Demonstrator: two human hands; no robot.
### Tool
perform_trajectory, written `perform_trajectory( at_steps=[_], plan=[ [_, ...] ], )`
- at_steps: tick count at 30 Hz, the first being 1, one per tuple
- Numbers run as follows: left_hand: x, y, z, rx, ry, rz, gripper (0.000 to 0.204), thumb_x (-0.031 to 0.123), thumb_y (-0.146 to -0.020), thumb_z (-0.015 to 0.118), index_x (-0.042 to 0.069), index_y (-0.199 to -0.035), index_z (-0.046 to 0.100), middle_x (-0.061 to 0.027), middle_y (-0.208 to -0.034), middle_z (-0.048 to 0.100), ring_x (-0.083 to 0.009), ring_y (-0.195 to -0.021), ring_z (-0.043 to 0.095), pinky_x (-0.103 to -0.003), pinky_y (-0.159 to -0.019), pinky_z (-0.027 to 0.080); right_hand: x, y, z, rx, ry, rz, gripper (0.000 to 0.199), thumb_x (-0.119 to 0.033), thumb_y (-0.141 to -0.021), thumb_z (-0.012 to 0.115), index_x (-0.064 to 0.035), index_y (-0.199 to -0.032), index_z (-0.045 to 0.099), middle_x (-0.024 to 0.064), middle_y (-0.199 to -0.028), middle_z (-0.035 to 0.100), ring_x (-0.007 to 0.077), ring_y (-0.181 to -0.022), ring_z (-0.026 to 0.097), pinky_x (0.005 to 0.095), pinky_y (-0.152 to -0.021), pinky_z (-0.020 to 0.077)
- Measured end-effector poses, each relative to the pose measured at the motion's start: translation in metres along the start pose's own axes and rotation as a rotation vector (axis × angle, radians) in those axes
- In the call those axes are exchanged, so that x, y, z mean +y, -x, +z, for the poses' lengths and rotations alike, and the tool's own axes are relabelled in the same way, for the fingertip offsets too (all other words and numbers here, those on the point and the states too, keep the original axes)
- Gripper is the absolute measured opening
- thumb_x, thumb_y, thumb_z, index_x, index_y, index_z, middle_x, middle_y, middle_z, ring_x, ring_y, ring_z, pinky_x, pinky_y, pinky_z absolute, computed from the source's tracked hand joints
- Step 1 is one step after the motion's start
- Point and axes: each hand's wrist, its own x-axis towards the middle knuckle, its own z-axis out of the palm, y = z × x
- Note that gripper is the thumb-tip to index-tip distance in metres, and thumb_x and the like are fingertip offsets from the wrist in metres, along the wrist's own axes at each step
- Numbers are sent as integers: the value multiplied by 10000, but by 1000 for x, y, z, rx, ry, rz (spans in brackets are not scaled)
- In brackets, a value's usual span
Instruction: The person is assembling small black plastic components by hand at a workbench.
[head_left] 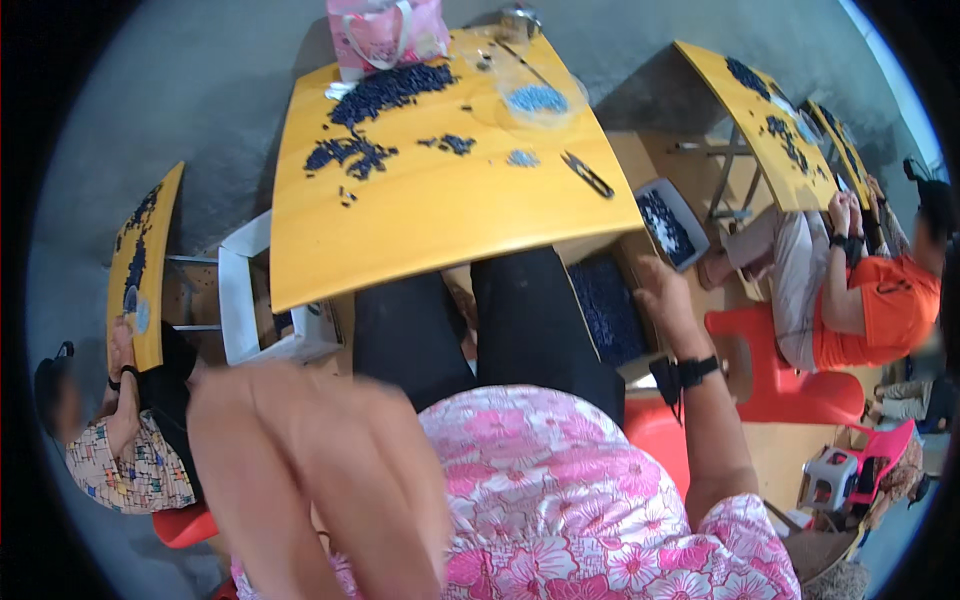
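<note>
My left hand (320,460) is raised close in the lower left, large and smeared by motion; its fingers cannot be made out clearly. My right hand (668,298), with a black band on the wrist, hangs beside the table's right corner with fingers apart and nothing visible in them. It is over the edge of a box of dark blue pieces (610,315). On the yellow table (430,230) lie a pile of small dark blue pieces (395,95), smaller clusters, a few light blue bits (522,158) and black thread snips (588,176).
A clear plastic tray (565,112) holds light blue bits at the far right of the table. A pink bag (388,35) stands at the back. A white bin (685,225) and a white box (240,300) flank the table. People sit at tables on both sides.
</note>
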Motion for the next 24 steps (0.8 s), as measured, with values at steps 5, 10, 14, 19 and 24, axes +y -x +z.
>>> perform_trajectory(
  at_steps=[5, 10, 14, 19, 24],
  plan=[
    [-3, -23, 60, 494, 146, 405, 224, 85, -964, 583, 81, -879, 789, -120, -1009, 727, -199, -906, 607, -280, -850, 499, 1, -6, 16, -41, -318, 214, 327, 32, -771, 701, -6, -1093, 664, 102, -915, 664, 181, -805, 652, 302, -738, 531],
    [7, -13, 47, 399, 324, 247, 247, 104, -974, 570, 44, -855, 778, -134, -933, 720, -207, -820, 615, -266, -683, 511, -46, -29, 20, -57, -400, 163, 220, 24, -784, 681, -1, -1003, 692, 99, -877, 668, 188, -807, 659, 295, -740, 529],
    [12, -5, 38, 424, 344, 262, 265, 103, -986, 545, 23, -870, 769, -158, -944, 713, -221, -804, 627, -272, -678, 515, -86, -48, 17, -101, -389, 95, 210, 58, -779, 666, -5, -977, 697, 88, -872, 669, 171, -792, 654, 282, -727, 523],
    [15, 7, 41, 492, 341, 368, 287, 142, -996, 534, 11, -882, 763, -189, -955, 706, -235, -803, 634, -283, -682, 517, -126, -80, 33, -184, -467, -6, 159, 52, -822, 657, -2, -964, 700, 71, -841, 653, 139, -768, 643, 259, -698, 513],
    [-1, 26, 31, 574, 361, 556, 299, 194, -998, 544, 20, -892, 763, -200, -972, 704, -242, -822, 629, -294, -692, 517, -143, -117, 61, -196, -433, -114, 136, 30, -834, 657, -7, -955, 705, 89, -867, 654, 164, -772, 649, 266, -691, 512]
  ],
)
